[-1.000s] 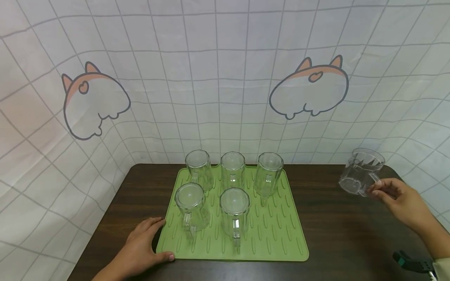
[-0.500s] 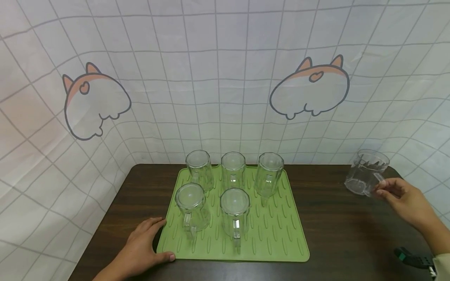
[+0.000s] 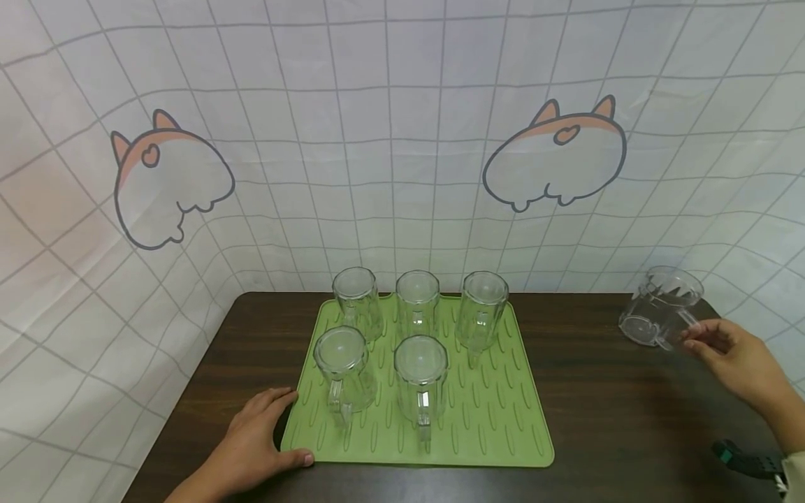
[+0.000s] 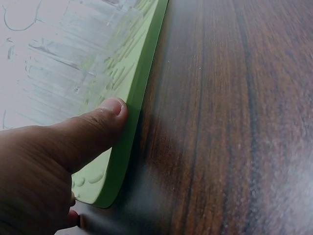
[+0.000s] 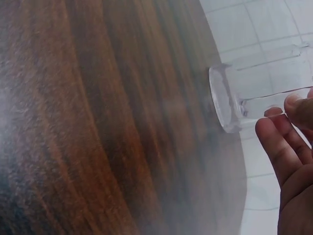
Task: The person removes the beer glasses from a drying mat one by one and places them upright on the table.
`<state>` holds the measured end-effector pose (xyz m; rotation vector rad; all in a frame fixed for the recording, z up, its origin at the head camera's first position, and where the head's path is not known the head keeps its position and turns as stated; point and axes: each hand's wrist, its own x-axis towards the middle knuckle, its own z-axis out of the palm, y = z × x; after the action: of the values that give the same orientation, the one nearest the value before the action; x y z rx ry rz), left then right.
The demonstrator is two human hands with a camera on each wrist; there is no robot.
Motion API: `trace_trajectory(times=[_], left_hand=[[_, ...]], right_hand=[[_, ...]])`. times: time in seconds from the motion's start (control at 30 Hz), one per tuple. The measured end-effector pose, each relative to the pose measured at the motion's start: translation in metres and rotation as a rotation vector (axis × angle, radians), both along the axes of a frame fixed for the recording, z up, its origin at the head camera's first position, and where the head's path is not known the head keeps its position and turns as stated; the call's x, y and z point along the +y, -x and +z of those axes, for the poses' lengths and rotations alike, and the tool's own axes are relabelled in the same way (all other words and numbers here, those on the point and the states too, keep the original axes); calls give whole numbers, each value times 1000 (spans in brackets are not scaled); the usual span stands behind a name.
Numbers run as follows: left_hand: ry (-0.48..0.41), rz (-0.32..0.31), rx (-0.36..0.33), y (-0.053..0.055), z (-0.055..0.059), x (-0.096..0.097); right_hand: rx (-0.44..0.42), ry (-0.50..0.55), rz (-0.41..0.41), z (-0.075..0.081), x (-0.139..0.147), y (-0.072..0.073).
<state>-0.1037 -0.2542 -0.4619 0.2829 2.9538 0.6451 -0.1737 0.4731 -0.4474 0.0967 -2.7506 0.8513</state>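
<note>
My right hand (image 3: 742, 356) pinches the handle of a clear glass mug (image 3: 660, 307) between thumb and fingers. This mug stands mouth up at the table's back right corner, its base right at the tabletop. In the right wrist view, the thumb and fingertips (image 5: 266, 129) meet at the mug's handle side. My left hand (image 3: 248, 436) spans the front left corner of a green drying mat (image 3: 497, 419), thumb against the front edge and fingers along the left edge. Several matching mugs stand upside down on the mat, among them a front one (image 3: 420, 377) with its handle toward me.
Dark wood tabletop (image 3: 604, 419) surrounds the mat. Behind it and at both sides hangs a white grid-patterned cloth (image 3: 415, 140) with cartoon prints. A dark strap-like thing (image 3: 745, 461) is by the right wrist. Three mugs line the mat's back edge, including one (image 3: 482, 307) at right.
My right hand and the mug have shifted a little to the right, the mug's base staying low near the table. The left hand and the mugs on the mat have stayed put.
</note>
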Motion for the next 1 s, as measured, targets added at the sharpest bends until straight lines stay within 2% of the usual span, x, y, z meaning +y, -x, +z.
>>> trace_trajectory(times=[0.4, 0.6, 0.7, 0.8, 1.0], left_hand=[[12, -8, 16, 1, -1, -1], [8, -8, 1, 1, -1, 1], [4, -9, -7, 0, -1, 1], [0, -8, -10, 0, 1, 2], [7, -6, -8, 0, 2, 2]], right_hand=[[29, 5, -8, -5, 0, -4], [61, 47, -159, -3, -6, -20], [74, 66, -193, 1, -13, -28], [93, 72, -140, 7, -23, -32], [166, 99, 19, 22, -54, -34]])
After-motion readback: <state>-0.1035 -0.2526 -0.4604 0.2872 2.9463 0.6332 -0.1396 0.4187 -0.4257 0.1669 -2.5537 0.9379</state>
